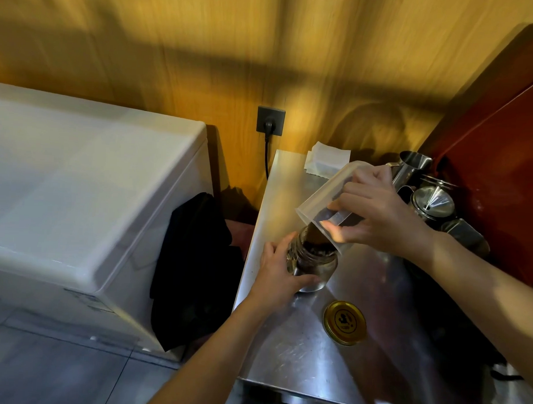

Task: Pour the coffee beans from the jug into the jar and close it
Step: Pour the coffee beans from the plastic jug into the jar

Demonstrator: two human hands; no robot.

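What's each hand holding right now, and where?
Right hand grips the tilted jug by its side; left hand wraps the jar around its body.

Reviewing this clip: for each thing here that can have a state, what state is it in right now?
jar: open, upright, partly filled with beans
jug: tipped over the jar, pouring
lid: off, lying on the counter
left hand: gripping the jar
right hand: gripping the jug
plug: in the wall socket

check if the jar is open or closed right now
Open: the jar has no lid; the gold lid lies on the counter nearby.
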